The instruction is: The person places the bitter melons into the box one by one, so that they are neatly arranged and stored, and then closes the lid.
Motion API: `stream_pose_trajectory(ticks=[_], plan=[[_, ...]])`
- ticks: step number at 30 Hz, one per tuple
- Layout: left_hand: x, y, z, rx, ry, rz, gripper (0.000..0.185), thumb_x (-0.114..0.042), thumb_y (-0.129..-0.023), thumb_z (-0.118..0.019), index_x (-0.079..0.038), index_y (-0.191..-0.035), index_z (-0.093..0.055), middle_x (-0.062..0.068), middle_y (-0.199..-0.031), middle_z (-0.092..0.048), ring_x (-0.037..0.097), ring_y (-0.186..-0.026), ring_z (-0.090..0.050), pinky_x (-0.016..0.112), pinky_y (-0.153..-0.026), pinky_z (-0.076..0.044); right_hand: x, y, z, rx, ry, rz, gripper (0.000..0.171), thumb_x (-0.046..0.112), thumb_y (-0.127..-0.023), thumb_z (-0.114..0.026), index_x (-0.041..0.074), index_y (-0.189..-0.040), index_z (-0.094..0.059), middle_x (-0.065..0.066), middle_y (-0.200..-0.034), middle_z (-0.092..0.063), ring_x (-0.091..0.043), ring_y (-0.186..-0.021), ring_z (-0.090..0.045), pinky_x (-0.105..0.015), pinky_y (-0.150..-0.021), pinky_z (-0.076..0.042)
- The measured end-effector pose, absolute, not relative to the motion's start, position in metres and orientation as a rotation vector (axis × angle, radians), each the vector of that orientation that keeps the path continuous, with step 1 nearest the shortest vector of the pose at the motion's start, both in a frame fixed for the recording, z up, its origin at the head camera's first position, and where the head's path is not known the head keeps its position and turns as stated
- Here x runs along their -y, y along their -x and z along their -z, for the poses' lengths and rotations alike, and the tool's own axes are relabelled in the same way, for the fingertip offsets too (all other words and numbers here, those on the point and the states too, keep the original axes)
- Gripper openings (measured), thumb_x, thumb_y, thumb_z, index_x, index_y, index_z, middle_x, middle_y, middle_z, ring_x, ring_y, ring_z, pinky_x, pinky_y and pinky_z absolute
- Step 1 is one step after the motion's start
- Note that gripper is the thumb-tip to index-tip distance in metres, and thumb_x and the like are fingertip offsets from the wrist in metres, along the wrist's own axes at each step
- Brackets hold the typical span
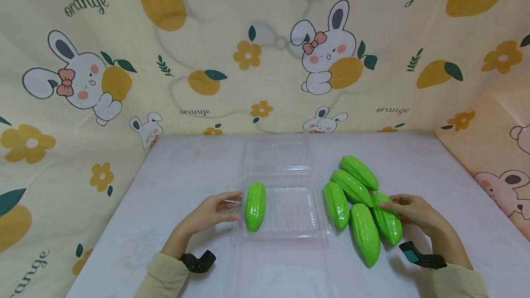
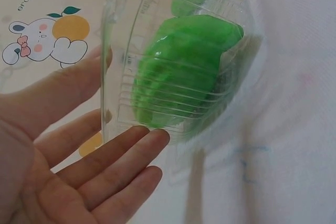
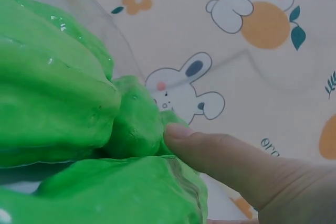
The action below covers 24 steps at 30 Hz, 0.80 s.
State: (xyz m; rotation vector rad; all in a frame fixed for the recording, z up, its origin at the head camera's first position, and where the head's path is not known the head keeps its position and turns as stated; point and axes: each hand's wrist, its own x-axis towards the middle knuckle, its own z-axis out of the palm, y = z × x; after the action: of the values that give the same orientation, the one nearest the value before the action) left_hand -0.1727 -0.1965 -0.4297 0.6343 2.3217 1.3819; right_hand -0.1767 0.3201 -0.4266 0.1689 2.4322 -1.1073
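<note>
A clear plastic box lies open in the middle of the white counter, its hinged lid folded back flat toward the patterned cloth behind. The box is thin and see-through, with ribbed walls that show plainly in the left wrist view. Inside it, against its left wall, lies one gourd, a glossy bright green toy shaped like a fat spindle, ridged lengthwise and tapering at both ends, set with its long axis running away from the person. The left hand rests at the box's left edge, fingers straight and loosely spread, the fingertips touching the clear wall just beside the gourd; its grip is wide and holds nothing. To the right of the box, five more gourds of the same colour and shape lie close together in a loose cluster on the counter, some touching one another. The right hand lies on the rightmost gourd of this cluster, fingers laid over its upper end and the thumb pressed against its bumpy green skin; whether the fingers curl fully round it cannot be told. Next to it lies the nearest gourd, long and pointed toward the person. Both wrists wear dark straps below beige sleeves.
</note>
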Motion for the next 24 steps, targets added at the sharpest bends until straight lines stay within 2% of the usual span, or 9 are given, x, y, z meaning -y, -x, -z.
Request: stream_pose_trajectory(ticks=[11, 24], plan=[[0.1965, 0.1739, 0.4317, -2.321, -0.627, -1.38, 0.068, -0.03, -0.084, -0.067, -0.002, -0.139, -0.038, 0.021, -0.138, -0.048, 0.036, -0.125, -0.05, 0.042, -0.104, -0.045, -0.3191, 0.177, 0.4261, -2.443, -0.187, 1.105, 0.081, 0.046, -0.089, -0.055, -0.016, -0.134, -0.031, -0.036, -0.135, -0.039, -0.022, -0.104, -0.059, -0.038, -0.086, -0.056], [0.1968, 0.1732, 0.4316, -2.328, -0.617, -1.369, 0.067, -0.029, -0.085, -0.066, -0.003, -0.139, -0.038, 0.02, -0.138, -0.048, 0.036, -0.126, -0.05, 0.043, -0.105, -0.044, -0.3209, 0.1772, 0.4255, -2.443, -0.207, 1.093, 0.083, 0.048, -0.088, -0.056, -0.017, -0.134, -0.031, -0.036, -0.136, -0.039, -0.023, -0.105, -0.059, -0.037, -0.086, -0.056]])
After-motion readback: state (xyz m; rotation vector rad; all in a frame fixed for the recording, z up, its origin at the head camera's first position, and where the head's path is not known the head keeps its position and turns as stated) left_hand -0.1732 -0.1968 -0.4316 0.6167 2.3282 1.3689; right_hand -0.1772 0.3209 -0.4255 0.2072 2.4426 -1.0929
